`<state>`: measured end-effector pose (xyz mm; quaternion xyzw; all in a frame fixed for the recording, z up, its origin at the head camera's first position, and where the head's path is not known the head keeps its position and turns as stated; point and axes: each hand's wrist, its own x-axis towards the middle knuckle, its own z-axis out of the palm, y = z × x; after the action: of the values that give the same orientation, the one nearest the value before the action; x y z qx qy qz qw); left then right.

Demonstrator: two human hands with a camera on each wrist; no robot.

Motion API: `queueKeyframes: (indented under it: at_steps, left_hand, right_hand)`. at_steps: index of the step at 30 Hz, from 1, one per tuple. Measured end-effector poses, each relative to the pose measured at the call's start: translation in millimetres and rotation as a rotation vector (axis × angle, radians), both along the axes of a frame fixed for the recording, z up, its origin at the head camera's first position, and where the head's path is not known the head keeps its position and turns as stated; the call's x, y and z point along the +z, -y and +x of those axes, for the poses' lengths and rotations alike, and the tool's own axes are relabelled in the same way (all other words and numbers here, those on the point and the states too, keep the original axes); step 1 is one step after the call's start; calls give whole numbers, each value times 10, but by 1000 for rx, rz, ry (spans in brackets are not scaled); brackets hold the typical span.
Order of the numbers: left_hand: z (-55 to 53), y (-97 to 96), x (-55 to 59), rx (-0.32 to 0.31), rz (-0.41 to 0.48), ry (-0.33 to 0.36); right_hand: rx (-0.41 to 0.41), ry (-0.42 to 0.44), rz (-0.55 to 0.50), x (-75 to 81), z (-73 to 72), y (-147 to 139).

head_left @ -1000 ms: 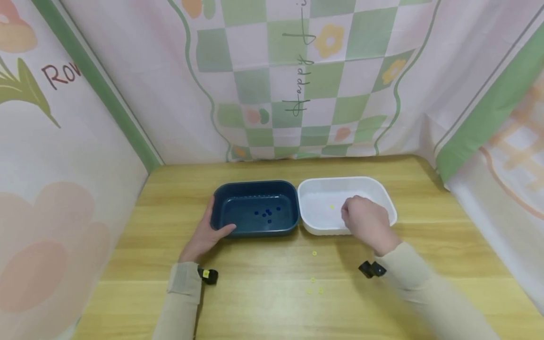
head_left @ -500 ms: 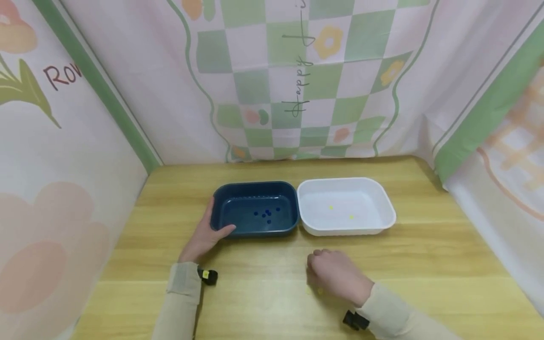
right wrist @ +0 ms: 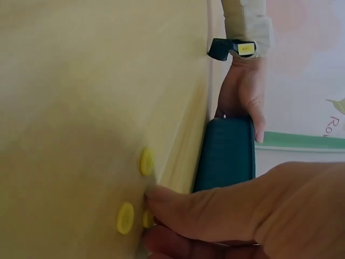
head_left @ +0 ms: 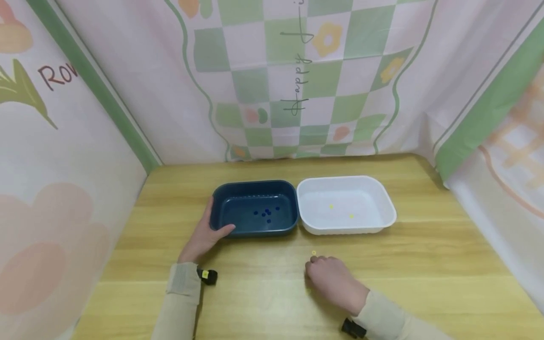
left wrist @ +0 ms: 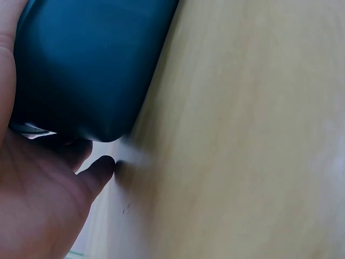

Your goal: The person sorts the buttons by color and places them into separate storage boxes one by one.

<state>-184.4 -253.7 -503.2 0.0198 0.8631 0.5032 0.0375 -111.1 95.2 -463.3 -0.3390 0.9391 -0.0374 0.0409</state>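
My left hand [head_left: 203, 236] holds the left near corner of a dark blue tray [head_left: 255, 233], thumb along the near rim and fingers at the left wall. Several small blue discs [head_left: 267, 212] lie inside it. Over the table my right hand [head_left: 335, 283] is low, its thumb and finger pinching a small yellow button [right wrist: 147, 218]. Two more yellow buttons, one nearer [right wrist: 125, 218] and one farther [right wrist: 146, 161], lie beside the fingertips in the right wrist view. Another yellow button [head_left: 313, 253] shows just beyond the knuckles in the head view.
A white tray [head_left: 346, 231] stands against the blue tray's right side, with two yellow buttons [head_left: 341, 211] in it. The wooden table [head_left: 255, 293] reaches back to a checked curtain [head_left: 293, 118], and more curtains hang at both sides.
My right hand has come from over the white tray back toward me to the buttons on the table. A second button shows in the white tray. My left hand has stayed put.
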Motion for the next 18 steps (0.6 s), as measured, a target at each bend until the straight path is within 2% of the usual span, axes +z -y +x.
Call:
queueKeyframes:
  at_steps: [4, 11, 18]
  left_hand:
    - [0, 6, -5, 4, 5, 4]
    - [3, 12, -16, 0, 5, 0]
    - [-3, 18, -21, 3, 10, 0]
  right_hand:
    - [-8, -9, 31, -13, 44, 32]
    - [-14, -76, 59, -32, 88, 57]
    - [-44, -129, 147, -8, 93, 81]
